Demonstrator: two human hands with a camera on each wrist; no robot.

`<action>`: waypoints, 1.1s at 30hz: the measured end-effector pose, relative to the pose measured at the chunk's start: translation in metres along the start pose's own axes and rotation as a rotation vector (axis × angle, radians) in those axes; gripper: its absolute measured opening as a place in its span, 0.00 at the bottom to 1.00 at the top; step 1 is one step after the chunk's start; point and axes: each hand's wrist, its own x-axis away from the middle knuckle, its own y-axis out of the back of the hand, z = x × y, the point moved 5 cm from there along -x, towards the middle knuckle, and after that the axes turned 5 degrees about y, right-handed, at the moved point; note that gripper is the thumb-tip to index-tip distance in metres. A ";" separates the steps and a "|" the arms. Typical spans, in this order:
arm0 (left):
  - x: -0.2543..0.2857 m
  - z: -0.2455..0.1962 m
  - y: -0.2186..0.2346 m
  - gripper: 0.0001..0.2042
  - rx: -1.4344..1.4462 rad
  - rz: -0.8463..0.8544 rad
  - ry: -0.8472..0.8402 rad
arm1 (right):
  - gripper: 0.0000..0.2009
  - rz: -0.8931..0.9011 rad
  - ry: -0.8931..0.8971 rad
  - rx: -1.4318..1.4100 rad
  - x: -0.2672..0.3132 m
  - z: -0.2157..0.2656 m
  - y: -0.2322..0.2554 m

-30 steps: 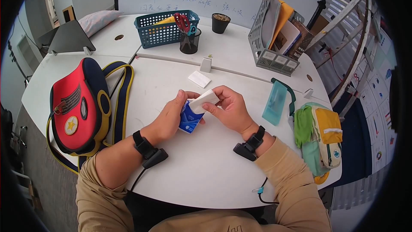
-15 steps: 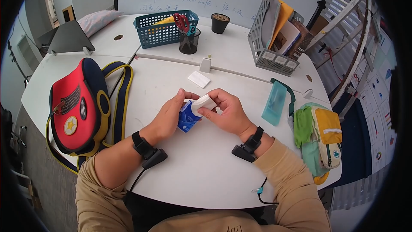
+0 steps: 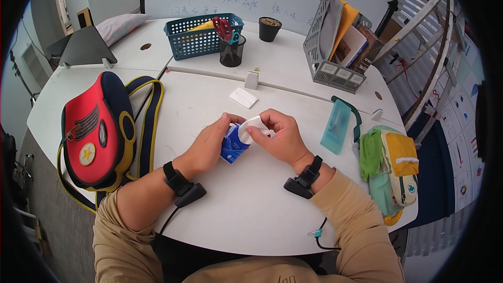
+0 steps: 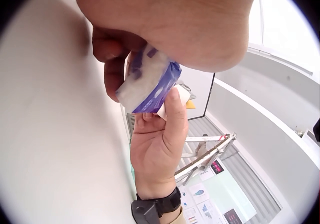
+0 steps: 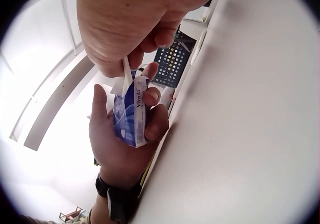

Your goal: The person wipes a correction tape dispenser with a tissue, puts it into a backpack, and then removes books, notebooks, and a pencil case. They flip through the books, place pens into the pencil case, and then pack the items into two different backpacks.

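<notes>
My left hand [image 3: 210, 139] holds a blue and white tissue pack [image 3: 230, 149], its fingers curled behind it; the right wrist view shows the word Vinda on the side of the pack [image 5: 139, 109]. Between thumb and fingers, my right hand [image 3: 285, 136] pinches a white folded tissue [image 3: 250, 130] at the pack's upper end. The tissue bends over there and covers the pack's opening in the head view. Farther back, a second white folded tissue [image 3: 243, 97] lies flat on the table [image 3: 246, 204].
At left lies a red and navy backpack [image 3: 86, 131]. A teal case [image 3: 336, 126] and a small green, yellow and cream bag [image 3: 390, 170] are at right. Behind stand a teal basket [image 3: 191, 47], a mesh pen cup [image 3: 231, 55] with scissors, a potted plant [image 3: 269, 31] and a grey file holder [image 3: 335, 76].
The tissue in my right hand has gone from flat and straight to bent and rounded over the pack's end. Both hands keep nearly the same place.
</notes>
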 end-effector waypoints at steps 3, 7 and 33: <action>0.003 -0.004 -0.003 0.40 0.045 0.006 0.005 | 0.10 -0.026 0.023 0.021 0.000 -0.001 0.000; 0.003 -0.003 -0.004 0.41 0.054 0.019 0.024 | 0.10 -0.033 0.013 -0.006 0.000 -0.006 0.001; 0.010 -0.014 -0.010 0.44 0.041 0.108 0.030 | 0.18 0.001 -0.029 -0.096 -0.001 0.006 -0.005</action>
